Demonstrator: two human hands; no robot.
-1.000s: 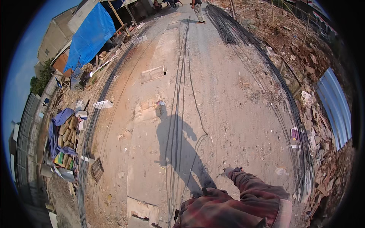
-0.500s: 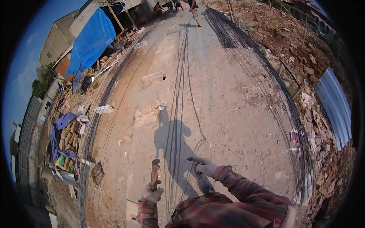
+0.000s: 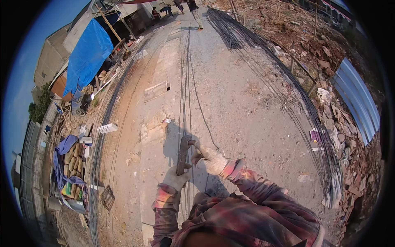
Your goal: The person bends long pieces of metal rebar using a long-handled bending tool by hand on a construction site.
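My left hand [image 3: 177,177], in what looks like a pale glove, is wrapped round a short brown stick-like tool [image 3: 182,156] standing upright. The tool's exact kind I cannot make out. Close beside its upper end is my right hand [image 3: 210,158], also pale-gloved. Its index finger reaches to the tool's tip, the thumb and other fingers partly bent, with a gap between them. Long thin dark steel bars [image 3: 187,82] lie along the ground beyond and beneath both hands. Red plaid sleeves cover my forearms.
Bundled dark bars [image 3: 306,103] line the right side, with more bars [image 3: 105,136] on the left. A white block [image 3: 108,128] and filled sacks [image 3: 73,160] lie left. Corrugated metal sheet [image 3: 357,101] leans right. Ahead stands a person [image 3: 195,14]; a blue tarp [image 3: 88,53] hangs far left.
Both hands have risen and come together. My right hand has moved left, its index finger now at the tool's upper end. The tool stays in my left hand; the view has shifted slightly.
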